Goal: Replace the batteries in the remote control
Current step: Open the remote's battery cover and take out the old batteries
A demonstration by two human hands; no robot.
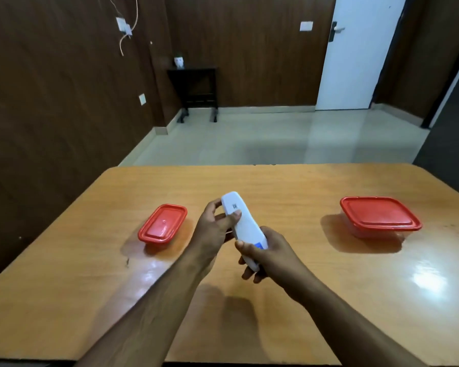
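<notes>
A long white remote control (243, 223) is held above the middle of the wooden table (289, 186), its back side facing up with a small dark label near the far end and a blue sticker near the close end. My left hand (215, 229) grips its far half, thumb pressed on the back. My right hand (268, 254) wraps around the near end from below. No batteries are visible.
A small red-lidded container (162, 223) sits on the table to the left of my hands. A larger red-lidded container (379, 214) sits to the right. Beyond the table are a tiled floor, dark wood walls, a small black side table (196, 88) and a white door (355, 54).
</notes>
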